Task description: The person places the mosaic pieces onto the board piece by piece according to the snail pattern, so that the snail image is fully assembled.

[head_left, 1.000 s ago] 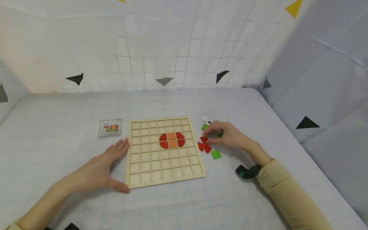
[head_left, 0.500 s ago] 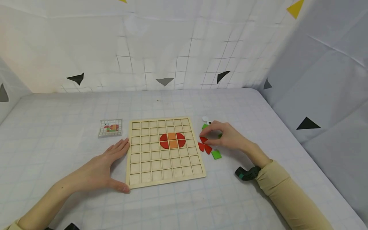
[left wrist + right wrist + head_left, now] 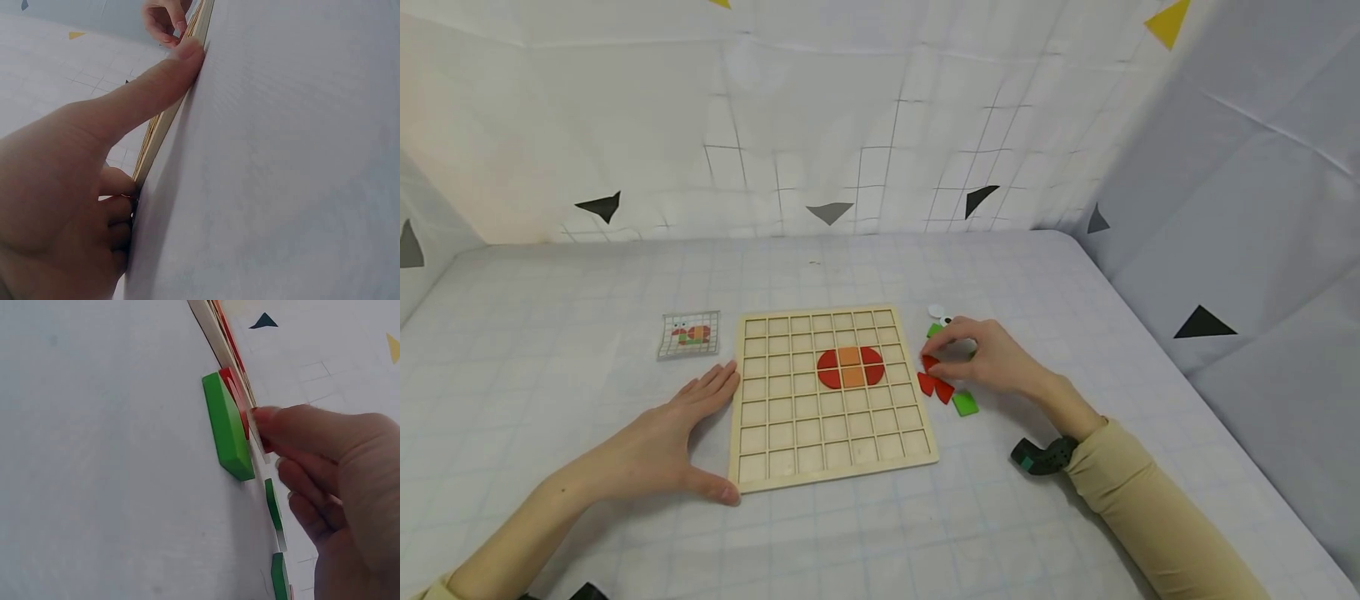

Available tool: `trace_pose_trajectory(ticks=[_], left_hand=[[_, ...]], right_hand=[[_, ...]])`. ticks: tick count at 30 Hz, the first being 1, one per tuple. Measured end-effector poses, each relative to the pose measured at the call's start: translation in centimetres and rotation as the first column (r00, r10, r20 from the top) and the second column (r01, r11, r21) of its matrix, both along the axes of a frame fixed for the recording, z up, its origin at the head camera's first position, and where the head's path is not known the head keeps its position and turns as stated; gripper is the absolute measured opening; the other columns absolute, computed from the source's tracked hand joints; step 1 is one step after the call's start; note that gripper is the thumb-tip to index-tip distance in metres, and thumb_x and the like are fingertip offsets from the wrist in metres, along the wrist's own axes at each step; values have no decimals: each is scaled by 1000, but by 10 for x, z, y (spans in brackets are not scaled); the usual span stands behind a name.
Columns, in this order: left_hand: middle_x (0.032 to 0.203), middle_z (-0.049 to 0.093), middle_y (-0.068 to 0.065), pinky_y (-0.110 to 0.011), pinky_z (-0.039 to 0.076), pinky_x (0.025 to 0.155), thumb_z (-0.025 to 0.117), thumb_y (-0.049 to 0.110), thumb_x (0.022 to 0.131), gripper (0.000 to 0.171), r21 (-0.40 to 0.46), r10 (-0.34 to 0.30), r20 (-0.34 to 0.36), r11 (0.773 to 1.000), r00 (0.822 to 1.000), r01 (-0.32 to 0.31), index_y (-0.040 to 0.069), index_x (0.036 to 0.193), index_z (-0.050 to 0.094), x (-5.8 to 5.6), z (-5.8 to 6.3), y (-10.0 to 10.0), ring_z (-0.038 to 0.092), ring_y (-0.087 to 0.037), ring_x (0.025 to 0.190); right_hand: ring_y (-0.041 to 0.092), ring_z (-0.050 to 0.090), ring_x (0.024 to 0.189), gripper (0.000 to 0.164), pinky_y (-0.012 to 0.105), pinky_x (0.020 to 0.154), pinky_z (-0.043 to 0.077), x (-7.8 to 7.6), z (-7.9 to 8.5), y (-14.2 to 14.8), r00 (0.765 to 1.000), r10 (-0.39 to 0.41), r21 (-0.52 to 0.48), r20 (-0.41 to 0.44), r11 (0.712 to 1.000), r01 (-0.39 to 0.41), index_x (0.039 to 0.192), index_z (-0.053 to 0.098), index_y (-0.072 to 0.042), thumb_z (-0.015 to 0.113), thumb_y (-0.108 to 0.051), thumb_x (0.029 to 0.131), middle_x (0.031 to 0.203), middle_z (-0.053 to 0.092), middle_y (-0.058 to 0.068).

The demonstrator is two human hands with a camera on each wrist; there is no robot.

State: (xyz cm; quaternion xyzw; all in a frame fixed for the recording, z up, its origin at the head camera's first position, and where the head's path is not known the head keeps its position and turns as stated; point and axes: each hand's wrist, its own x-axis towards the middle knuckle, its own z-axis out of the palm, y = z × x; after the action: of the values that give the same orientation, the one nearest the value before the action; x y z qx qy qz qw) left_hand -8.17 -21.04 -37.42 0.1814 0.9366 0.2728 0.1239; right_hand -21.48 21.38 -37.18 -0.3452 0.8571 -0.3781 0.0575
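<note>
A square wooden grid board (image 3: 808,433) lies mid-table, with red quarter-round tiles (image 3: 829,377) and two orange square tiles (image 3: 852,376) set in its cells as an oval. My left hand (image 3: 647,446) is spread along the board's left side, thumb at the near corner and fingertips at the edge. Right of the board, my right hand (image 3: 1000,358) pinches a red quarter-round tile (image 3: 929,363) between thumb and index finger, low over the table. Two more red tiles (image 3: 943,391) lie just below it. In the right wrist view, the thumb partly hides the pinched tile.
Close to the right hand lie a green square tile (image 3: 966,404), another green tile (image 3: 934,330) partly hidden by the fingers, a white round piece (image 3: 936,311) and an eye piece (image 3: 946,321). A small picture card (image 3: 688,335) lies left of the board.
The right hand has shifted very slightly left, and the red tile at its fingertips has shifted with it. My left hand and the board stay where they were.
</note>
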Motion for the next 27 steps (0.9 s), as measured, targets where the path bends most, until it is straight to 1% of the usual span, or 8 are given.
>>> trace_pose_trajectory(ticks=[3, 4, 7, 10, 13, 17, 24, 27], left_hand=[[169, 9, -1, -58, 19, 121, 80, 78, 53, 140, -3, 1, -2, 1000, 1000, -1, 9, 160, 21, 0, 0, 0, 11, -31, 155], [169, 9, 0, -58, 19, 121, 80, 78, 53, 140, -4, 1, -4, 1000, 1000, -1, 9, 160, 21, 0, 0, 0, 11, -31, 155], [169, 9, 0, -57, 19, 122, 80, 78, 53, 140, -10, 3, -6, 1000, 1000, -3, 10, 160, 21, 0, -1, 0, 11, -30, 155], [169, 9, 0, -56, 19, 122, 80, 77, 53, 140, -11, 1, -11, 1000, 1000, -1, 9, 160, 21, -1, -2, 0, 11, -30, 155], [169, 9, 0, -56, 19, 122, 81, 77, 53, 140, -12, 1, -12, 1000, 1000, -1, 9, 160, 21, -1, -2, 1, 11, -30, 155], [169, 9, 0, -56, 19, 122, 81, 76, 53, 140, -10, 1, -11, 1000, 1000, -1, 8, 159, 21, -1, -2, 1, 11, -30, 155], [169, 9, 1, -55, 18, 123, 82, 76, 53, 139, -7, 1, -7, 1000, 1000, -1, 9, 160, 21, 0, -2, 0, 10, -28, 155], [169, 9, 1, -55, 18, 123, 82, 76, 54, 139, -4, 1, -5, 1000, 1000, -1, 10, 160, 21, 0, -2, 0, 10, -28, 155]], right_hand=[[15, 63, 103, 25, 34, 106, 46, 2, 2, -3, 1000, -9, -15, 18, 1000, 9, 107, 76, -17, 83, -14, 82, 103, 75, -4], [13, 63, 103, 25, 32, 107, 44, 1, 1, -3, 1000, 2, -26, 20, 1000, -1, 107, 76, -19, 83, -17, 83, 103, 74, -6], [14, 63, 105, 26, 35, 105, 46, 5, 2, -11, 999, 34, -52, 10, 998, -33, 108, 76, -20, 82, -19, 84, 105, 74, -8], [17, 65, 103, 27, 38, 100, 50, 13, 3, -21, 997, 70, -77, -29, 994, -72, 109, 75, -18, 83, -18, 83, 105, 74, -7], [19, 65, 99, 26, 38, 89, 54, 18, 3, -29, 993, 90, -110, -77, 989, -99, 108, 76, -17, 83, -16, 83, 105, 74, -6], [19, 64, 94, 26, 36, 83, 54, 23, -1, -37, 987, 95, -138, -132, 984, -113, 107, 76, -15, 83, -13, 82, 103, 75, -3], [15, 63, 98, 28, 36, 84, 53, 31, -5, -50, 986, 85, -137, -142, 985, -105, 108, 76, -13, 84, -12, 81, 103, 75, -3], [15, 62, 97, 28, 35, 80, 53, 35, -6, -53, 986, 98, -138, -136, 984, -117, 108, 76, -14, 84, -13, 81, 104, 75, -3]])
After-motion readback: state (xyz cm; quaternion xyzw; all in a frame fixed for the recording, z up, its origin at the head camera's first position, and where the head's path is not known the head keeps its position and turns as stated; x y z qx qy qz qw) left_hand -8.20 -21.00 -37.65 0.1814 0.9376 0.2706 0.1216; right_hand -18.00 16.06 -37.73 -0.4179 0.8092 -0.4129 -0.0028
